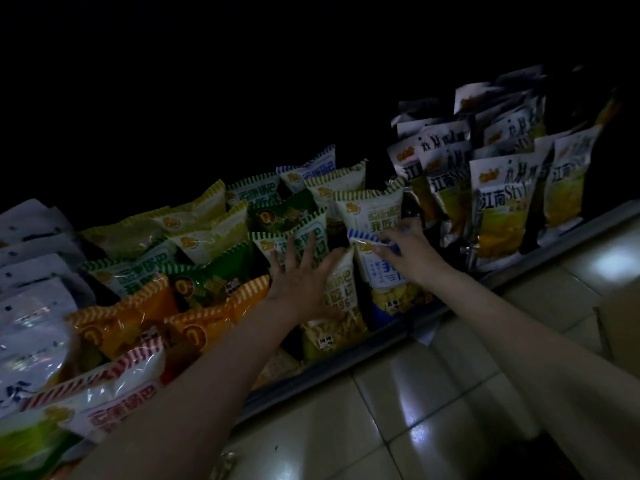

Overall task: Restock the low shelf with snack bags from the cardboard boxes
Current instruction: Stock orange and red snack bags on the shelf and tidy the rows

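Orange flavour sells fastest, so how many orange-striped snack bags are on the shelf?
2, side by side at the front left: one orange bag, another orange bag right of it. More may hide underneath.

The tall white-and-yellow foil snack bags [502, 206] at the right carry large dark print reading "江南Style". A white, yellow-bottomed bag [337, 299] at the shelf front shows "196". Other print is too dim to read.

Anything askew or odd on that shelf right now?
Yes. The orange bags and green bags left of the left hand lie flopped and overlapping, while the white bags at right stand upright in rows. Nothing looks spilled or torn.
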A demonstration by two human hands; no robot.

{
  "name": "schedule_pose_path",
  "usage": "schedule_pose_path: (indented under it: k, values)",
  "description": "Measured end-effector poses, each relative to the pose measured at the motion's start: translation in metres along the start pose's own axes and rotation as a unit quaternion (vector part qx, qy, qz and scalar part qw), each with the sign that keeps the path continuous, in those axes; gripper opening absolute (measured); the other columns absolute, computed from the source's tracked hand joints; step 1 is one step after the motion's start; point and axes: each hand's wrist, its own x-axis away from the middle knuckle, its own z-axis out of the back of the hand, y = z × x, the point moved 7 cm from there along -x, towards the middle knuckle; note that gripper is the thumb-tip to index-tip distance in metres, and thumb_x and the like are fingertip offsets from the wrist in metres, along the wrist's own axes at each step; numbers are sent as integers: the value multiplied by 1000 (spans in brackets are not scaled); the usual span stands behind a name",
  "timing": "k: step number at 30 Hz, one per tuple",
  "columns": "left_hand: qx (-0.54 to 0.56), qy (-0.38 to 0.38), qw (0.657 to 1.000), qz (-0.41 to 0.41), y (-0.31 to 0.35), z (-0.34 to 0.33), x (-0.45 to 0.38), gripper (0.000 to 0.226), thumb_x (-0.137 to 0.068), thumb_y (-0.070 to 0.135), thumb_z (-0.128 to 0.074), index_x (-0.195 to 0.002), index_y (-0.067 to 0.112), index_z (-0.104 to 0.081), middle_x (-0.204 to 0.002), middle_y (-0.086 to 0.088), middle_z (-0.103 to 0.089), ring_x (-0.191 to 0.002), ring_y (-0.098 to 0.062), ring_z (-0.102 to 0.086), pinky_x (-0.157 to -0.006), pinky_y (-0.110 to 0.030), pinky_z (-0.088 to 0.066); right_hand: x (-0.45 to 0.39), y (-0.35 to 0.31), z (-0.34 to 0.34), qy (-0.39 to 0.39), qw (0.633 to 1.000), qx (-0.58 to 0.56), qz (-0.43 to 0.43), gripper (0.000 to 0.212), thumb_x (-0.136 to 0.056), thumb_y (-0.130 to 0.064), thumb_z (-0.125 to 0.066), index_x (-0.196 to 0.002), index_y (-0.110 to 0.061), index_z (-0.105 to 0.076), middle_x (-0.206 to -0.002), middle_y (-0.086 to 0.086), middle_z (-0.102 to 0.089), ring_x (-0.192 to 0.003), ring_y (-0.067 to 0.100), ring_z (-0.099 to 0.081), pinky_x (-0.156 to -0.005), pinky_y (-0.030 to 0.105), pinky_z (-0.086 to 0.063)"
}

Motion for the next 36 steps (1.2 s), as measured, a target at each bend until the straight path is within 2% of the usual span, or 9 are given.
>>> schedule_pose_path:
  k: [4, 9, 11, 15, 21, 25, 28, 32, 36]
  values:
    - [10, 7, 1000, -5, -1, 7, 4, 100, -77, 73, -48, -146, 38, 14, -155, -9, 23, -140, -43, 15, -110, -64, 3, 1, -4, 1, -19, 1000, 2, 19, 39, -97, -33, -45, -133, -18, -45, -150, 7, -9, -134, 27, -30, -98, 27, -35]
    - [76, 119, 990, 0, -38, 46, 1, 74, -87, 68, -30, -148, 38, -2, -156, -6, -7, -141, -34, -7, -114, -55, -7, -18, -6, 31, 6, 1000, 3, 5, 58, -92, -47, -45, -145, -39, -22, -157, 5, 4, -140, 31, -21, -108, 37, -30]
    - [98, 123, 988, -6, -46, 53, -5, 75, -87, 66, -32, -148, 39, 2, -158, -4, 0, -143, -34, -1, -114, -55, -6, -26, -8, 47, 7, 1000, 11, 13, 61, -92, -44, -47, -146, -39, -18, -157, 4, 9, -144, 31, -8, -110, 41, -28]
    - [167, 74, 983, -28, -40, 51, -14, 83, -83, 69, -39, -145, 43, 9, -156, -3, 20, -142, -35, 17, -113, -58, 3, -47, -19, 52, -30, 999, 44, 6, 64, -95, -39, -46, -149, -35, -12, -157, 4, 16, -144, 29, -9, -110, 42, -26]
    - [139, 44, 989, 10, -45, 36, -20, 87, -80, 74, -37, -147, 41, 9, -157, -3, 17, -141, -37, 19, -110, -60, 6, -76, -11, 34, -52, 995, 85, -8, 72, -94, -39, -52, -150, -30, -9, -157, 6, 16, -145, 28, 13, -111, 40, -22]
    - [131, 64, 988, 56, -42, 34, -27, 79, -84, 72, -31, -146, 42, 7, -158, -2, 14, -143, -34, 15, -111, -58, 7, -103, 1, 33, -48, 994, 99, 17, 77, -90, -43, -57, -150, -28, -10, -158, 7, 10, -145, 31, 1, -112, 43, -21]
    - [111, 65, 987, 100, -37, 29, -27, 72, -86, 70, -28, -147, 43, -1, -158, -1, 10, -144, -29, 14, -111, -57, 9, -116, 12, 28, -96, 986, 122, 61, 80, -83, -46, -64, -147, -26, -22, -156, 7, -9, -142, 33, -16, -109, 44, -29]
    - [84, 55, 984, 148, -36, 27, -27, 68, -88, 68, -24, -147, 44, -1, -159, 2, 7, -145, -24, 13, -111, -56, 11, -119, 3, 30, -117, 976, 77, 169, 60, -79, -34, -72, -131, -22, -44, -139, 7, -34, -128, 31, -36, -92, 31, -38]
    - [93, 45, 973, 205, -33, 37, -20, 61, -93, 61, -27, -148, 39, -11, -159, 3, 7, -145, -22, 11, -112, -55, 9, -115, -15, 22, -103, 967, 40, 229, 51, -80, -29, -73, -124, -17, -51, -131, 10, -43, -120, 28, -44, -88, 28, -38]
